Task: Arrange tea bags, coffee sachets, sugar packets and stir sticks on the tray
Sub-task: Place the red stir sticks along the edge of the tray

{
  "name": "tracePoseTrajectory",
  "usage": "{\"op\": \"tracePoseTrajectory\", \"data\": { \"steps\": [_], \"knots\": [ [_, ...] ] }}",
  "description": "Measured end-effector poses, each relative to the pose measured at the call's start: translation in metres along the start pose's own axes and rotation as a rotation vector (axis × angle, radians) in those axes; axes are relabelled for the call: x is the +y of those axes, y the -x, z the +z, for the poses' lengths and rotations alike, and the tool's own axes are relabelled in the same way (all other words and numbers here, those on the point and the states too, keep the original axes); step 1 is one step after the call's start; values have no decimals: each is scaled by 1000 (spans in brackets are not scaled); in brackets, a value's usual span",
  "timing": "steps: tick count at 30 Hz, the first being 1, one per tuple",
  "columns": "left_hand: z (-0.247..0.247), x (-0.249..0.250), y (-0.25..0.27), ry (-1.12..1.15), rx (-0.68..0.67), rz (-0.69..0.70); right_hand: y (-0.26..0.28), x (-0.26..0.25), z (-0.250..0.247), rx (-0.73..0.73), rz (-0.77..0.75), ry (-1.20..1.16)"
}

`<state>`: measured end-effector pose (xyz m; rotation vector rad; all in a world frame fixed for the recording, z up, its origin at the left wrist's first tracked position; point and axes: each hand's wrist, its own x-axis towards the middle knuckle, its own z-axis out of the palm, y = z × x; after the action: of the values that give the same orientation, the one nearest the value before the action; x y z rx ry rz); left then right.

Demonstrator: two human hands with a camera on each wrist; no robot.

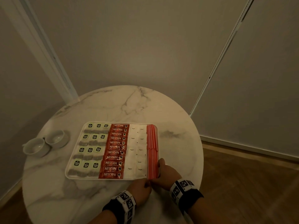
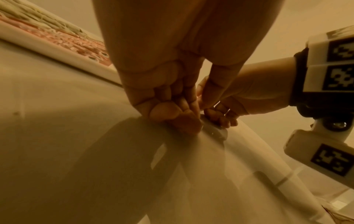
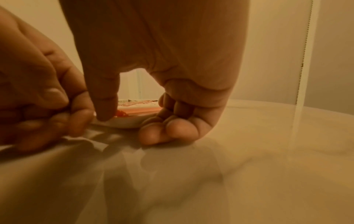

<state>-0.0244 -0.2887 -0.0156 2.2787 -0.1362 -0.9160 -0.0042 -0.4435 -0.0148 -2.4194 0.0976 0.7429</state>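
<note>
A white tray lies on the round marble table. It holds rows of tea bags at the left, then red coffee sachets, white sugar packets, and red stir sticks along the right edge. Both hands meet at the tray's near right corner. My right hand has its thumb on the rim by the stick ends and its curled fingers against the corner's outer side. My left hand rests on the table as a fist at the near rim, with nothing seen in it.
Two white cups stand on the table left of the tray. Bare marble lies behind and to the right of the tray. The table edge is close behind my wrists. Walls stand beyond, with wooden floor at the right.
</note>
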Motion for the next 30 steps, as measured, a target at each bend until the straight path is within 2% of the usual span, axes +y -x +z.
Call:
{"op": "tracePoseTrajectory", "data": {
  "steps": [2,4,9,10,12,15,18,21,25,30],
  "knots": [
    [-9,3,5,5,-13,30,-1,2,-1,-36,0,-40],
    [-31,2,11,60,76,38,-2,6,-5,-39,25,-124],
    [-121,-34,30,574,692,-115,-25,15,-14,216,189,-352],
    [-140,-47,30,610,780,-142,-31,16,-16,259,233,-390],
    [-173,-75,31,550,870,-203,-41,15,-17,302,284,-413],
    [-204,-114,30,376,854,-338,-52,5,-18,327,312,-344],
    [-216,-153,16,332,719,-426,-59,-10,-19,357,350,-264],
    [-218,-185,-1,277,585,-416,-61,-19,-17,384,394,-233],
    [-223,-196,-5,314,549,-375,-57,-24,-13,397,414,-236],
    [-228,-214,0,273,441,-325,-41,-26,-2,403,427,-223]
  ]
}}
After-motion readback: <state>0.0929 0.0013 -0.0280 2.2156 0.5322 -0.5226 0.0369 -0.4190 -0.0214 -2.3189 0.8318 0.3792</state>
